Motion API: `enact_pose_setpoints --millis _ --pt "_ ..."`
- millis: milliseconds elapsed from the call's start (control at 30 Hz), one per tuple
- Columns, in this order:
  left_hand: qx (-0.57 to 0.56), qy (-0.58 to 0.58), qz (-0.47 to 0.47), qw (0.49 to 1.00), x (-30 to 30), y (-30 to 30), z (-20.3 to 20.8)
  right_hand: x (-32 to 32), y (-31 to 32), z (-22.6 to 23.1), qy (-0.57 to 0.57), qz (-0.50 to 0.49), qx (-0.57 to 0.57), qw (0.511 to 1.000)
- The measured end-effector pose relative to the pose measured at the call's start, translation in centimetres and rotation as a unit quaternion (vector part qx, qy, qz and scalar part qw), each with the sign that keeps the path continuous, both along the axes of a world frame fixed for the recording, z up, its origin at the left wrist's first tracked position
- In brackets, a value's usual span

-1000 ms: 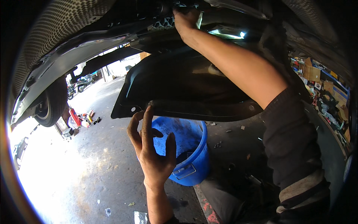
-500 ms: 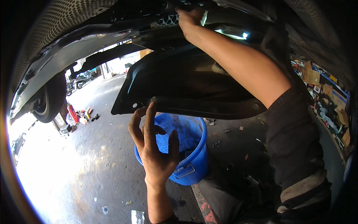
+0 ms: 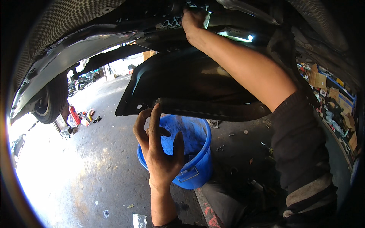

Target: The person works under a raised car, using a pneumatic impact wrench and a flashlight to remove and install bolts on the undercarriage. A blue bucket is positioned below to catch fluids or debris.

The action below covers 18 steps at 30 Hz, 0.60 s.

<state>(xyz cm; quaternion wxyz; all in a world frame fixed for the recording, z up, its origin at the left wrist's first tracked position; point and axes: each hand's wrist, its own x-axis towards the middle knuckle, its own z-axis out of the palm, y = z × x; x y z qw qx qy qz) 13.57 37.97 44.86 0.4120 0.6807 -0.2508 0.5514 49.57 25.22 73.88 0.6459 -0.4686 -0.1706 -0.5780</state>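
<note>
A black undertray panel (image 3: 182, 81) hangs tilted beneath the car's underbody, its near edge low and its far part up among the dark parts. My left hand (image 3: 161, 152) is raised under that edge, fingers apart, with a fingertip touching the panel near its left corner hole. Above the panel, my right hand (image 3: 194, 23) reaches up into the underbody, beside a ribbed dark part (image 3: 170, 22). Its fingers are bent and mostly hidden by shadow and the hand itself, so what they touch does not show.
Below the panel stands a blue bucket (image 3: 203, 159) on the dark floor. A car wheel (image 3: 51, 100) and a red fire extinguisher (image 3: 74, 115) are at left. Shelves with cardboard boxes (image 3: 317, 78) line the right side. A bright lamp (image 3: 249, 37) glows above the panel.
The panel's near left corner and my left hand have shifted very slightly right. My right hand stays up in the underbody, its fingers slightly changed in position.
</note>
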Motion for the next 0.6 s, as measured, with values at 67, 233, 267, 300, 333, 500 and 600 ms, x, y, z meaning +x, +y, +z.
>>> enact_pose_setpoints --millis 67,233,267,300,333,500,600 --pt "-0.002 0.002 -0.001 1.0 0.0 0.0 0.0 0.7 0.2 0.1 -0.029 0.018 -0.005 0.999" --pt "-0.001 0.007 0.005 1.0 0.0 0.1 -0.1 2.5 0.0 -0.2 0.005 -0.044 0.002 0.999" --pt "0.002 0.008 0.008 1.0 0.0 0.1 -0.1 2.5 -0.1 -0.3 0.022 -0.058 0.0 0.998" --pt "0.004 0.008 0.012 1.0 0.0 0.1 -0.1 2.2 -0.3 -0.4 0.006 -0.039 -0.004 0.999" --pt "0.003 0.009 0.009 1.0 0.0 0.1 -0.1 1.6 -0.2 -0.4 -0.011 -0.021 -0.007 1.0" --pt "-0.001 -0.001 0.006 1.0 -0.1 -0.1 0.0 -4.8 1.2 -0.6 -0.025 -0.056 -0.018 0.998" --pt "-0.001 -0.013 0.007 1.0 0.0 -0.2 0.0 -8.0 2.6 -0.6 0.012 -0.165 0.142 0.976"
